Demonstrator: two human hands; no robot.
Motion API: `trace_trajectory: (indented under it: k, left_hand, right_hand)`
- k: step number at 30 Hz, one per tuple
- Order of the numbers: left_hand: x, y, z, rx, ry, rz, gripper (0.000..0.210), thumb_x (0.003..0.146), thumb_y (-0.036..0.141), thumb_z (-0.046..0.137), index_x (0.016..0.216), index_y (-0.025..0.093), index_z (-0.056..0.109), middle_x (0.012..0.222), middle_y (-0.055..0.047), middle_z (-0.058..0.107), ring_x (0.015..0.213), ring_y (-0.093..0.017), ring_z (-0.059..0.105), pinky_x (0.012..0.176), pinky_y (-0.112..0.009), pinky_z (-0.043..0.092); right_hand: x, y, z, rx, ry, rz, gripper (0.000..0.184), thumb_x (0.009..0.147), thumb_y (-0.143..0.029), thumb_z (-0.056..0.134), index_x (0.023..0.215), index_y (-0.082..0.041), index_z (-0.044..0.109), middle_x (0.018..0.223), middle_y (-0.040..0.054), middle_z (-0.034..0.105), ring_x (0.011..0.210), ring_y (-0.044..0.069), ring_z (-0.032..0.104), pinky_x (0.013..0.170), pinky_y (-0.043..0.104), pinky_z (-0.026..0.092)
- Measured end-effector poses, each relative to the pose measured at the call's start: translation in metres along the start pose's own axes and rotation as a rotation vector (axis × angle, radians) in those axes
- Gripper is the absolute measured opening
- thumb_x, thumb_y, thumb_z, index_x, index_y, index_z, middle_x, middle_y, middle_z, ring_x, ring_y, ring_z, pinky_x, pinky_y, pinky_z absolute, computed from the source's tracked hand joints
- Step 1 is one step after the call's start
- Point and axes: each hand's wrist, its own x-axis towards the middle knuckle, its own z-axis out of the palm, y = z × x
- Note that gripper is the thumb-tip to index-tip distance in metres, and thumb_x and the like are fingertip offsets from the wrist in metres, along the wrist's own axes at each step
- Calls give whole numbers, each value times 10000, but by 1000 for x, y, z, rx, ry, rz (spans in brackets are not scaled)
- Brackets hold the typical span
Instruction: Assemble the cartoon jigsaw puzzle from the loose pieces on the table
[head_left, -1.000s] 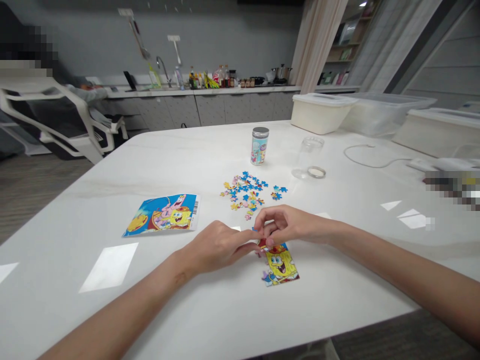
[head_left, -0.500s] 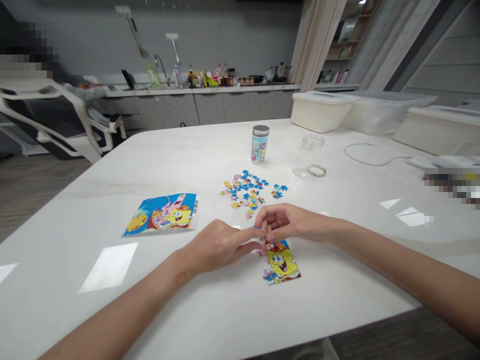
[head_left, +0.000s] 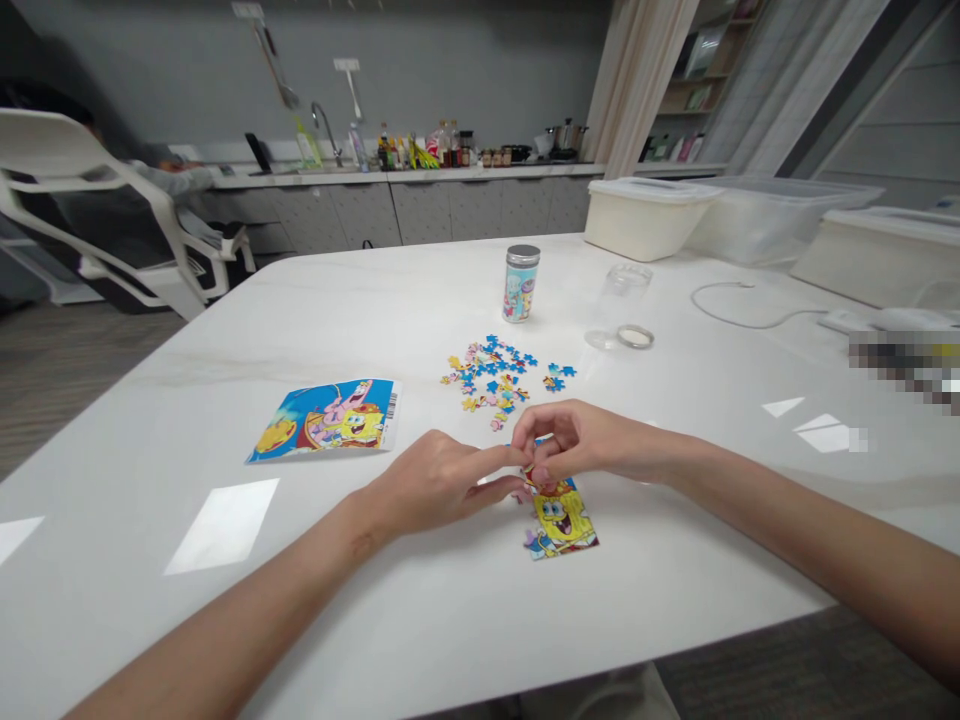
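Note:
A partly joined jigsaw puzzle [head_left: 562,520] with a yellow cartoon face lies flat near the table's front. My left hand [head_left: 439,485] reaches its upper left edge, index finger and thumb bracketing the pieces there, the other fingers curled. Over the puzzle's top, my right hand [head_left: 574,440] is closed in a pinch on a small jigsaw piece, mostly hidden by the fingertips. The fingertips of both hands meet. Beyond them is a loose heap of jigsaw pieces [head_left: 491,366] in blue, yellow and pink. A picture sheet [head_left: 330,420] of the same characters lies to the left.
Behind the pieces stands a printed tin [head_left: 521,290] with a silver lid. A clear jar [head_left: 626,292] and a metal-rimmed lid [head_left: 635,337] are right of it. Storage boxes [head_left: 649,220], a white cable [head_left: 739,322] and a blurred-out patch occupy the right side. A person sits beyond a white chair [head_left: 157,215].
Both hands stay at the puzzle's upper edge, with only small finger shifts. A little more blue shows under my right hand. The whole view has moved slightly.

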Motion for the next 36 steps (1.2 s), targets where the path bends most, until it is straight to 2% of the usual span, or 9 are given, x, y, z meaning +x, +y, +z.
trace_trajectory:
  k: [7,12,20,26,31,36]
  left_hand:
    - [0,0,0,10,-12,10,260,980,353,417,1053,191,606,453,89,524,358,-55,419,380,-184,289]
    - [1,1,-1,9,-10,19,235,985,313,412,1043,189,603,469,87,540,356,-54,415,379,-194,291]
    - [-1,2,0,51,-89,41,252,981,237,384,969,198,633,517,61,582,393,-62,457,388,-213,307]
    - [1,4,-1,52,-75,71,250,968,201,401,879,183,634,513,60,576,395,-60,460,385,-218,292]
    - [0,3,0,53,-50,53,253,969,197,392,876,175,626,495,60,572,386,-64,458,385,-217,284]
    - [-1,2,1,47,-15,36,242,966,197,398,875,175,621,480,60,574,375,-67,461,381,-213,281]
  right_hand:
    - [1,3,-2,-19,9,-24,213,730,-204,763,891,-165,628,786,-8,640,688,92,585,650,224,459]
    - [0,3,-1,-9,2,-3,216,732,-192,756,897,-169,618,790,-8,642,720,104,615,668,229,471]
    - [-3,1,2,-14,-115,63,225,754,-215,730,919,-164,586,747,-3,666,671,125,659,663,268,504]
    - [-3,3,3,12,-173,101,237,756,-217,732,923,-162,573,747,-10,662,615,106,662,621,244,521]
    - [-2,4,1,11,-136,65,237,764,-203,728,941,-170,576,760,-13,658,637,105,656,633,242,515]
    - [1,3,-5,-38,-9,-23,252,758,-206,732,967,-171,595,800,3,664,673,97,624,667,238,494]
